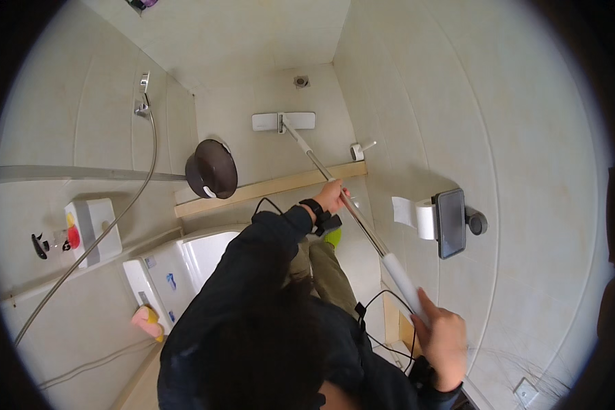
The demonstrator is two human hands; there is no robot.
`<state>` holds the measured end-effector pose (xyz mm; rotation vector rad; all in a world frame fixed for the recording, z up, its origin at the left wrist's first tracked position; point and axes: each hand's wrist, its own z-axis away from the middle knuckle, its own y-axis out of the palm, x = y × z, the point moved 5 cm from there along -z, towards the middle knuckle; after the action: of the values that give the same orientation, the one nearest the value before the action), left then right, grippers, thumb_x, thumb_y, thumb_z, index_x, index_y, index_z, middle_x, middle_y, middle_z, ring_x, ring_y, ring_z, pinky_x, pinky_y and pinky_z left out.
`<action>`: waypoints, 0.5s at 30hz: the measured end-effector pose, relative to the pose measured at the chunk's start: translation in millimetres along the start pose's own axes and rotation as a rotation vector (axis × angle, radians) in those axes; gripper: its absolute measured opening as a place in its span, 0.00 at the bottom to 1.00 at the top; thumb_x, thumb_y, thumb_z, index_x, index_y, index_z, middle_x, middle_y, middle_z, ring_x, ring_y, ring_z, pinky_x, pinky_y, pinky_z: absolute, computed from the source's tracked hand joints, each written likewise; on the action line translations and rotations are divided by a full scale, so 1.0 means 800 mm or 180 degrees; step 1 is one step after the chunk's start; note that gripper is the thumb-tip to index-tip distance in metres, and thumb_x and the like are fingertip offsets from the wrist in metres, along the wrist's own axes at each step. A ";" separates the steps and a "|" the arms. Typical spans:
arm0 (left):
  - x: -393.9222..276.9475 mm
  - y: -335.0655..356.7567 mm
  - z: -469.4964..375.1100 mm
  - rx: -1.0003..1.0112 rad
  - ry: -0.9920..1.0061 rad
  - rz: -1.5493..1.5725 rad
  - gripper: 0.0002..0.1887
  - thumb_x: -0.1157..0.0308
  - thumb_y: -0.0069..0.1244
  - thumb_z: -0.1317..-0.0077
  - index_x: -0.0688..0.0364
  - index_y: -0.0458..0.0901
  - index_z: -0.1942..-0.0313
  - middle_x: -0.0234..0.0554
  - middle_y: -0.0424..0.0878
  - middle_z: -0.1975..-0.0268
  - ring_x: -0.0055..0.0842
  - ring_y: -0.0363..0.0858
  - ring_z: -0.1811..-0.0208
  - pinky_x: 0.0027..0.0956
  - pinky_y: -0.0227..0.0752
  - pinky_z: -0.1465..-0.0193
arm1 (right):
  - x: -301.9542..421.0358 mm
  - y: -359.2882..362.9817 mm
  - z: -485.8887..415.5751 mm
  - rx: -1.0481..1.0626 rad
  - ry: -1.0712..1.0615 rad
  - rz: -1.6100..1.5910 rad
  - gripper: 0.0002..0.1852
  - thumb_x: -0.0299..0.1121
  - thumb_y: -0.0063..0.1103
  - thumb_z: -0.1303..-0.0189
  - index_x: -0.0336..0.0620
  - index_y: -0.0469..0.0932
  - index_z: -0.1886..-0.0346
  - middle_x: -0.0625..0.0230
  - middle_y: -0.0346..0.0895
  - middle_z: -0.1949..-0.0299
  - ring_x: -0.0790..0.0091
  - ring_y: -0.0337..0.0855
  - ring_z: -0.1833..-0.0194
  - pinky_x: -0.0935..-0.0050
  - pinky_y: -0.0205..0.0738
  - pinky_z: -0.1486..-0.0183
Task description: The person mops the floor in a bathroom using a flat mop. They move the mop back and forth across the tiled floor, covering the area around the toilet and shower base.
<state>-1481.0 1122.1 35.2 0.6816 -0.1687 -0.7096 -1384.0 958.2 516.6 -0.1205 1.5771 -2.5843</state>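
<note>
A flat mop has its wide white head (302, 120) flat on the tiled floor beyond a low ledge. Its metal pole (361, 219) slants down to the right, toward me. My left hand (331, 196) is closed around the middle of the pole, with a black strap and a small device on the wrist. Lower right, my right hand (443, 338) grips the white handle sleeve (403, 279) near its end; this hand is slightly blurred. A dark cable hangs beside the right forearm.
A dark plastic basin (212, 169) leans by the left wall. The beige ledge (271, 189) crosses the floor. A toilet brush holder (357, 151), paper roll (426, 219) and phone-like device (450, 223) are at right. A floor drain (301, 81) lies ahead; a shower hose (153, 148) hangs left.
</note>
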 end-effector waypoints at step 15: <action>0.156 -0.020 0.104 -0.0350 -0.0688 0.0210 0.05 0.71 0.38 0.34 0.60 0.62 0.59 0.43 0.71 0.69 0.32 0.74 0.71 0.38 0.76 0.66 | -0.064 -0.049 0.079 0.0578 0.0293 -0.0458 0.25 0.27 0.65 0.52 0.40 0.77 0.46 0.48 0.75 0.77 0.47 0.77 0.75 0.61 0.70 0.70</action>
<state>-1425.3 988.7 79.6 0.4913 -0.3466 -0.7228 -1327.5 926.9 579.8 -0.1039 1.4000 -2.8684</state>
